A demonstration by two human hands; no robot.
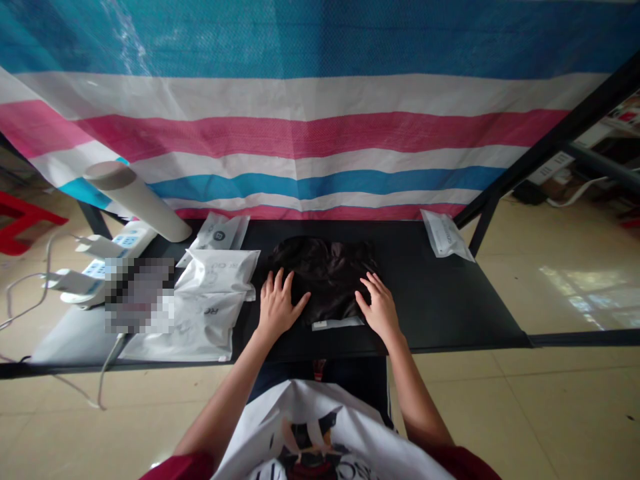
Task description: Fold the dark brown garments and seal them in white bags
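Note:
A dark brown, shiny folded garment (pixel 325 277) lies in the middle of the black table top (pixel 450 293). My left hand (pixel 281 303) rests flat on its left side with the fingers spread. My right hand (pixel 380 308) lies on its right side, also spread, and neither hand grips the cloth. A white strip (pixel 337 324) shows along the garment's lower edge. Just left of my left hand lie white plastic mailer bags (pixel 215 280), overlapping one another. A further white packet (pixel 217 233) lies behind them.
A thick cardboard tube (pixel 135 200) leans at the far left of the table, near white power strips with plugged-in adapters (pixel 95 270). A pixelated patch (pixel 140 297) hides part of that corner. A white packet (pixel 445 233) lies at the back right. A striped tarpaulin (pixel 300 133) hangs behind.

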